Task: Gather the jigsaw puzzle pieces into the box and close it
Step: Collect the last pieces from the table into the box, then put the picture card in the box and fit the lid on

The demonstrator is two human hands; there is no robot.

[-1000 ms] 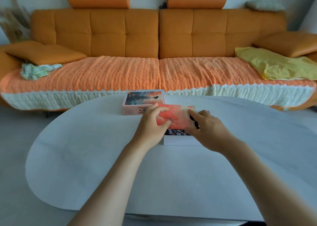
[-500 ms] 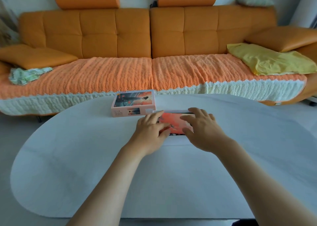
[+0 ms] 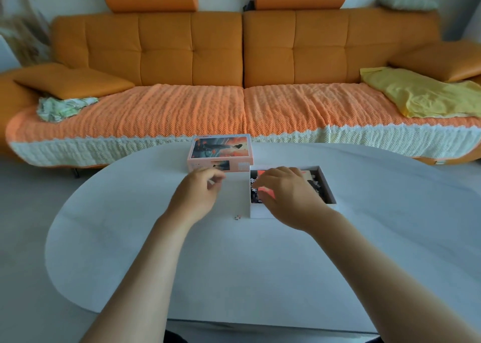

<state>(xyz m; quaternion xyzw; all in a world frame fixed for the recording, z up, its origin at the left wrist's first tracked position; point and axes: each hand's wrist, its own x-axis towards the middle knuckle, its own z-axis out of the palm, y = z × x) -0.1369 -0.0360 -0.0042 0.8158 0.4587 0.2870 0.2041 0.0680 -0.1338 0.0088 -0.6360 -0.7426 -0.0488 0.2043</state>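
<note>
The open white puzzle box stands on the white oval table, with dark loose puzzle pieces and an orange-red picture sheet inside. My right hand reaches into the box, fingers spread, and presses on the sheet and pieces. My left hand hovers just left of the box with curled fingers, thumb and forefinger pinching what looks like a small pale piece. One stray puzzle piece lies on the table by the box's front left corner. The pink picture lid lies behind, touching the box's far left corner.
An orange sofa with a knitted cover runs behind the table, holding a yellow cloth at right and a crumpled patterned cloth at left. The table's near edge is close to my body.
My left hand has come off the orange-red sheet and moved left of the box. The sheet now lies down inside the box under my right hand. The view has shifted a little.
</note>
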